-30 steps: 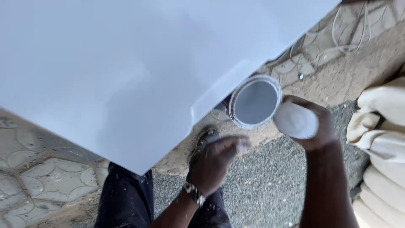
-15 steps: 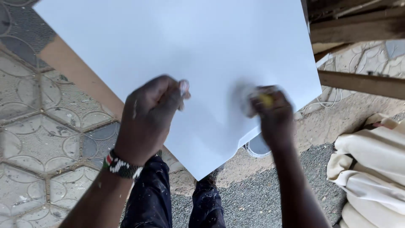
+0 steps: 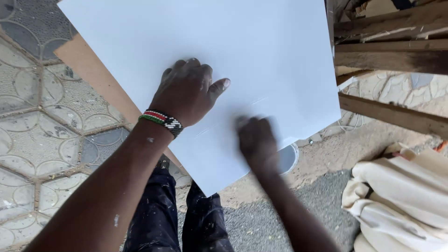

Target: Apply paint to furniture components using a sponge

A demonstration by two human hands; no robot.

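Note:
A large white panel (image 3: 261, 51) lies tilted in front of me over a brown board (image 3: 88, 74). My left hand (image 3: 186, 91) rests palm down on the panel, fingers slightly curled and thumb out, with a beaded bracelet (image 3: 161, 119) at the wrist. My right hand (image 3: 255, 140) is blurred with motion on the panel near its lower edge. Its back faces the camera, and the white pad it held a moment ago is hidden beneath it. A round tin (image 3: 288, 158) with pale contents peeks out below the panel's edge.
Rough wooden beams (image 3: 392, 51) cross the upper right. Cream cloth bundles (image 3: 401, 196) lie at the lower right on gravel. Patterned paving tiles (image 3: 42, 135) cover the left. My paint-spattered dark trousers (image 3: 158, 214) show under the panel.
My right hand went from beside the tin, holding the white pad, up onto the panel and down toward its lower edge. My left hand rose and settled flat on the panel.

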